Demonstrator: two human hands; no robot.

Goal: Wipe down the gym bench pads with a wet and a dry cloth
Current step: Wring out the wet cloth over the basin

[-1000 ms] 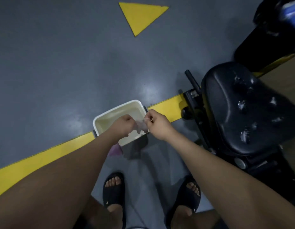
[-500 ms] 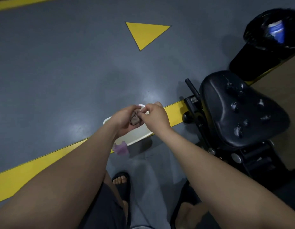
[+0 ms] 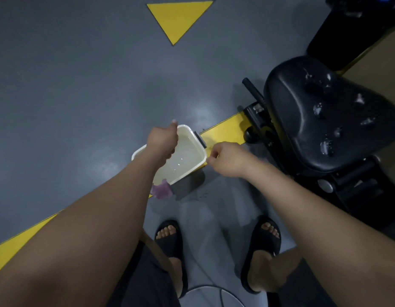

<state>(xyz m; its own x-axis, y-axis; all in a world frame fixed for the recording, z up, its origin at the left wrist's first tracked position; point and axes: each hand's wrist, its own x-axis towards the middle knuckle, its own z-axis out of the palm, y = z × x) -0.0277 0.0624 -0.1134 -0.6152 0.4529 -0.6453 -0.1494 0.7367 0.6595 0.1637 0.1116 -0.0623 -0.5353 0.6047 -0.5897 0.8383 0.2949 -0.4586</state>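
A white basin [image 3: 187, 127] with water in it stands on the grey floor. My left hand [image 3: 162, 140] is a closed fist over the water, thumb pointing away; the grey cloth it held a moment ago is hidden inside the fist. My right hand [image 3: 225, 159] hovers at the basin's right rim, fingers curled, with nothing visible in them. A purple cloth [image 3: 161, 189] lies on the floor against the basin's near corner. The black seat pad [image 3: 320, 111] of the gym machine is to the right, with wet blotches on it.
A yellow floor line [image 3: 225, 129] runs under the basin, and a yellow triangle [image 3: 178, 18] is painted farther away. The machine's black frame [image 3: 258, 120] stands close to the basin. A black bin [image 3: 347, 29] is at the top right. My sandalled feet [image 3: 170, 240] stand just behind the basin.
My hands were together, pinching the grey cloth above the basin. They have parted: the left fist stays over the water and the right hand has moved to the basin's right rim.
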